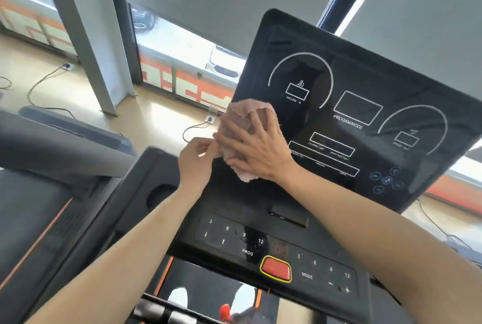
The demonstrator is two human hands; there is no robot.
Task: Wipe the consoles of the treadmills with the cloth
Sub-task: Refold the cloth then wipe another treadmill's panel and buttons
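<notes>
A black treadmill console [357,104] with white dial outlines and a dark screen fills the centre and right. A pale pink fluffy cloth [241,119] lies bunched against the console's lower left corner. My right hand [257,146] rests flat on the cloth with fingers spread, pressing it to the panel. My left hand [197,158] sits just left of it and pinches the cloth's left edge with its fingertips. Below the screen is the button panel [260,243] with numbered keys and a red stop button [276,269].
A second treadmill [52,193] stands close on the left. Power cables and floor sockets [210,120] lie on the wooden floor beyond. A grey pillar [86,36] and windows with grey blinds are behind. My white shoes [180,297] show on the belt below.
</notes>
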